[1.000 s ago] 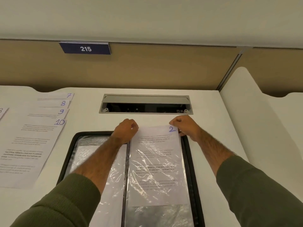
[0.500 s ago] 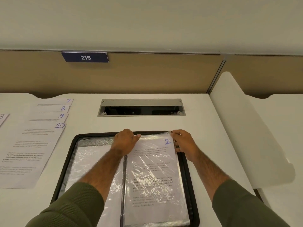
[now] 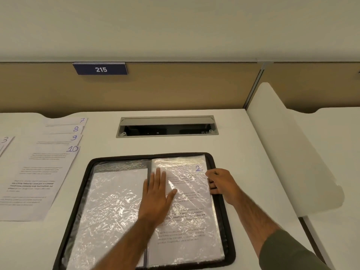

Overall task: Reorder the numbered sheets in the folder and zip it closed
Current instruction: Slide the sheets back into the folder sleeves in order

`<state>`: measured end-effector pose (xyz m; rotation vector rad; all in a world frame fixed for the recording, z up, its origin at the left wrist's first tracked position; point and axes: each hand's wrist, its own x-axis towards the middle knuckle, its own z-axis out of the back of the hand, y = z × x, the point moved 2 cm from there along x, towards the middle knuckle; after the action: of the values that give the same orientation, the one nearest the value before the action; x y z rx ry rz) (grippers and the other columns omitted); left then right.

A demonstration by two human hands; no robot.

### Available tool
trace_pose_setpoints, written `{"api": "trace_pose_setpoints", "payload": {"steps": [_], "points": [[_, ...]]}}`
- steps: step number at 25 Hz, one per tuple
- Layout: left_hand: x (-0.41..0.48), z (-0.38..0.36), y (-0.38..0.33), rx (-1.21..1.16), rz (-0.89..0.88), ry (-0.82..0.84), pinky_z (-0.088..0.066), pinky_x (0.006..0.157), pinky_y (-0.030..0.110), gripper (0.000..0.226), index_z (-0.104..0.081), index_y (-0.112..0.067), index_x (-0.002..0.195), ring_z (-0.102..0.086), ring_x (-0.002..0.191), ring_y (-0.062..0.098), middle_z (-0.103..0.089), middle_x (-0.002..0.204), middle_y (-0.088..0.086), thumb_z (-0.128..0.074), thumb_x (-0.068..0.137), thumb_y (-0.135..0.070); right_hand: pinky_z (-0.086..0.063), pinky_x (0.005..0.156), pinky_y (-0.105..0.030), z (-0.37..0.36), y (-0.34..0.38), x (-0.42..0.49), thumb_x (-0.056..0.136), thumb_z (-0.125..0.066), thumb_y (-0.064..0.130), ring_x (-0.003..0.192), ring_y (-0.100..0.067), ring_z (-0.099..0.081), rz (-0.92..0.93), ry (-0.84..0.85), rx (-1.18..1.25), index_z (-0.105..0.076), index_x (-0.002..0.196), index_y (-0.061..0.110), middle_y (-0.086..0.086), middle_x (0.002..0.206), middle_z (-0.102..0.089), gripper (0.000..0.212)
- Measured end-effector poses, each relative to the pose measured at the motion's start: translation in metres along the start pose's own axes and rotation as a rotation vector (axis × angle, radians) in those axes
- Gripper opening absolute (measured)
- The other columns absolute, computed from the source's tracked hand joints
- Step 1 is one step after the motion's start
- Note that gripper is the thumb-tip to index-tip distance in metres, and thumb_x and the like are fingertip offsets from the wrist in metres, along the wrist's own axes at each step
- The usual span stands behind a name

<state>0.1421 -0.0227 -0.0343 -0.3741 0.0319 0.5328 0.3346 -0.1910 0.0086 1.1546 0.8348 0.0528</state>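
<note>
Left of the folder (image 3: 124, 157), loose sheets 7–10 (image 3: 39, 172) lie on the desk (image 3: 233, 133); a cable hatch (image 3: 166, 125) sits beyond it. In the folder's right half lies sheet 2 (image 3: 187, 217), sleeved. The left hand (image 3: 156, 195), earlier at its top edge, presses it flat, fingers straight and apart; the right hand (image 3: 221, 182) has slid down, fingers curled on its right edge.

1. A white desk (image 3: 243, 149) fills the lower frame, with a grey cable hatch (image 3: 167, 120) set into it at centre.
2. An open black folder (image 3: 84, 182) lies lower centre.
3. Overlapping sheets numbered 7 to 10 (image 3: 44, 172) lie at left, and sheet 3 (image 3: 4, 142) at the left edge.
</note>
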Motion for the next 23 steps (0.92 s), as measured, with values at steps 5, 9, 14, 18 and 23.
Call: {"api": "trace_pose_setpoints", "payload": {"steps": [5, 9, 14, 18, 23], "points": [[-0.025, -0.019, -0.014, 0.095, 0.031, -0.034, 0.011, 0.123, 0.045, 0.083, 0.024, -0.019, 0.156, 0.034, 0.149, 0.019, 0.036, 0.162, -0.001, -0.004, 0.098, -0.073, -0.064, 0.073, -0.042, 0.006, -0.017, -0.019, 0.093, -0.069, 0.016, 0.078, -0.028, -0.067, -0.042, -0.001, -0.034, -0.068, 0.105, 0.01, -0.018, 0.097, -0.07, 0.013], [-0.022, -0.025, -0.028, 0.126, 0.027, -0.003, 0.01, 0.124, 0.048, 0.085, 0.025, -0.018, 0.156, 0.036, 0.147, 0.021, 0.037, 0.161, 0.002, -0.003, 0.098, -0.073, -0.064, 0.066, -0.04, 0.004, -0.042, -0.046, 0.089, -0.073, 0.011, 0.077, -0.025, -0.07, -0.073, -0.014, -0.1, -0.066, 0.106, 0.008, -0.017, 0.096, -0.071, 0.018], [-0.032, -0.033, -0.049, 0.129, -0.056, 0.046, 0.014, 0.122, 0.046, 0.081, 0.027, -0.021, 0.155, 0.038, 0.146, 0.019, 0.04, 0.159, -0.001, -0.006, 0.1, -0.07, -0.064, 0.069, -0.041, 0.003, -0.08, -0.077, 0.079, -0.08, 0.02, 0.077, -0.019, -0.073, -0.048, -0.117, -0.321, -0.068, 0.089, 0.016, -0.002, 0.086, -0.073, 0.016], [-0.042, -0.038, -0.059, 0.154, -0.086, 0.057, 0.015, 0.122, 0.045, 0.08, 0.026, -0.021, 0.155, 0.037, 0.146, 0.018, 0.04, 0.159, -0.002, -0.006, 0.101, -0.07, -0.053, 0.059, -0.028, -0.007, -0.091, -0.102, 0.08, -0.08, 0.029, 0.067, -0.011, -0.062, 0.021, -0.186, -0.467, -0.06, 0.078, 0.017, 0.004, 0.075, -0.065, 0.023], [-0.051, -0.035, -0.05, 0.19, -0.108, -0.023, 0.011, 0.122, 0.044, 0.082, 0.018, -0.02, 0.158, 0.026, 0.152, 0.019, 0.03, 0.164, -0.001, -0.009, 0.1, -0.071, -0.048, 0.056, -0.026, -0.009, -0.112, -0.129, 0.082, -0.077, 0.031, 0.061, -0.012, -0.057, 0.0, -0.257, -0.427, -0.055, 0.075, 0.018, 0.004, 0.071, -0.061, 0.026]]}}
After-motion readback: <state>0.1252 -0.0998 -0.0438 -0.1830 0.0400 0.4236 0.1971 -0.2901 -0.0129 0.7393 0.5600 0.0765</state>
